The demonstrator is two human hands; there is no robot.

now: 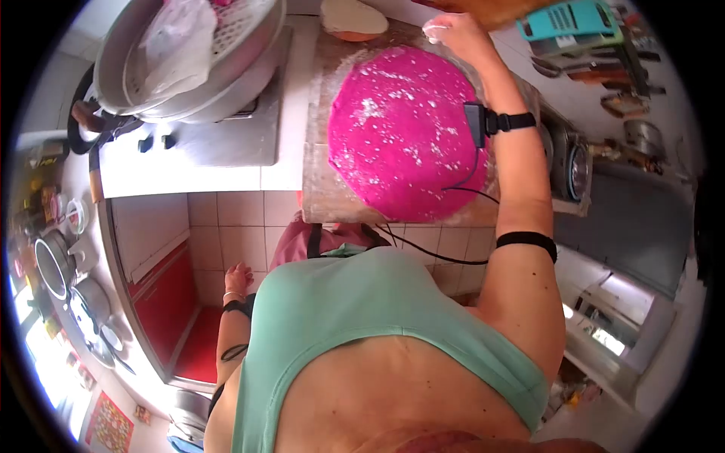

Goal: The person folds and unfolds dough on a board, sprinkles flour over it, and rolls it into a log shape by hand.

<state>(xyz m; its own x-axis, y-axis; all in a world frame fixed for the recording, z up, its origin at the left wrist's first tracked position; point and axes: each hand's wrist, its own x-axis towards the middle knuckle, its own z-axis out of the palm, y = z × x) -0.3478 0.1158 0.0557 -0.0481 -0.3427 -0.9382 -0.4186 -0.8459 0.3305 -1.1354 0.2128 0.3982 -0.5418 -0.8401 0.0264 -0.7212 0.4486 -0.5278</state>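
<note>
A large round sheet of bright pink dough [408, 136], dusted with white flour in patches, lies flat on a floured wooden board [321, 177]. My right hand [459, 38] is beyond the dough's far right edge, over the board. Its fingers are bunched together, with white flour at their tips. At my left side, low and away from the board, hangs my left hand [239, 279]; it holds nothing and its fingers are loosely bent, a little apart. Near the board's far edge sits a bowl of flour [353, 16].
A big metal steamer [257, 45] with a whitish cloth [181, 49] inside stands on the stove [260, 136] at the left. A turquoise grater [563, 21] and knives are at the far right. A black cable [445, 259] runs from my right wrist strap past the board's near edge.
</note>
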